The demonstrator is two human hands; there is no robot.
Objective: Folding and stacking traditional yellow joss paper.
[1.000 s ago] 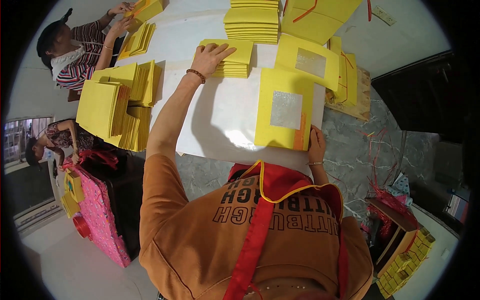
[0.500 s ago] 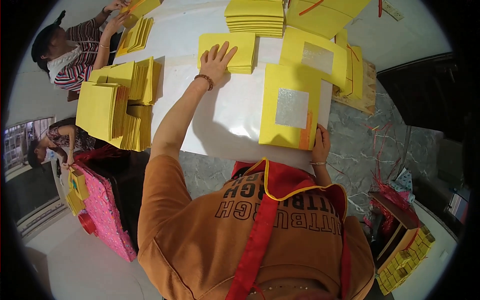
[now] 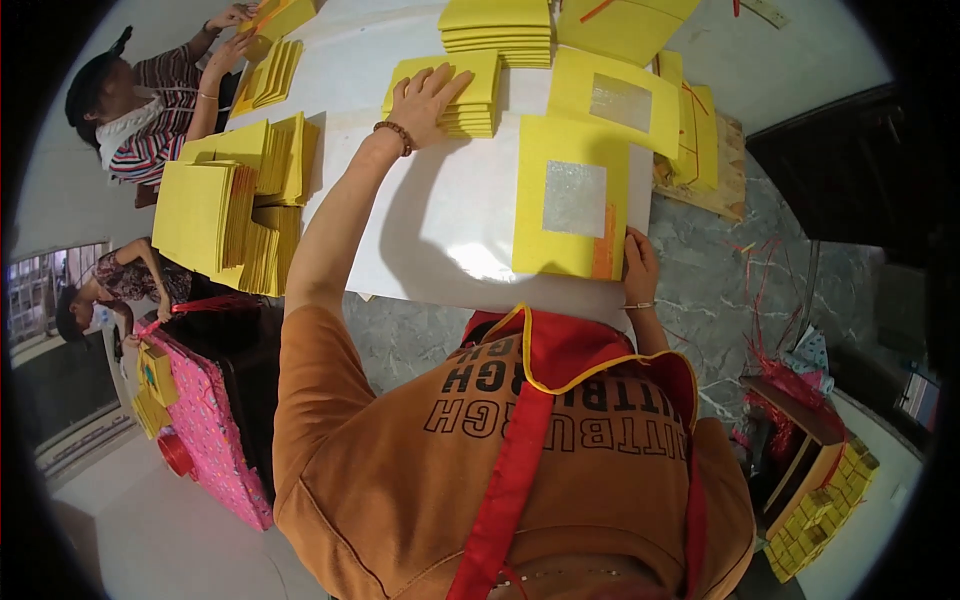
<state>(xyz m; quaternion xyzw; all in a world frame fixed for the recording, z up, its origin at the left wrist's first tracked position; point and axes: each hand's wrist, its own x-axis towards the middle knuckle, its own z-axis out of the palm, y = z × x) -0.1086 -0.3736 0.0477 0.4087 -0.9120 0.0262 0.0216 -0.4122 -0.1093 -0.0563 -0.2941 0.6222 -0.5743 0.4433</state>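
My left hand (image 3: 427,98) rests with fingers spread on a small stack of folded yellow paper (image 3: 478,92), whose layers show along the near side. A bead bracelet circles that wrist. At the table's near right edge lies a yellow paper sheet (image 3: 540,240) with a silver foil square (image 3: 574,198) and an orange strip (image 3: 603,255) at its lower right corner. My right hand (image 3: 640,268) is at the sheet's right edge with bent fingers closed on it; part of the fingers is hidden. Another yellow sheet (image 3: 660,120) with a silver square lies just beyond.
A taller yellow stack (image 3: 495,35) stands at the back of the white table (image 3: 365,165). Folded yellow bundles (image 3: 205,215) stand on its left side. A person (image 3: 150,100) handles yellow paper at far left; another person (image 3: 130,280) bends over a pink-covered table (image 3: 205,410).
The view has shifted slightly, so the table things sit higher. The layers under my left hand look a little looser at the near side. Both hands stay at the same papers.
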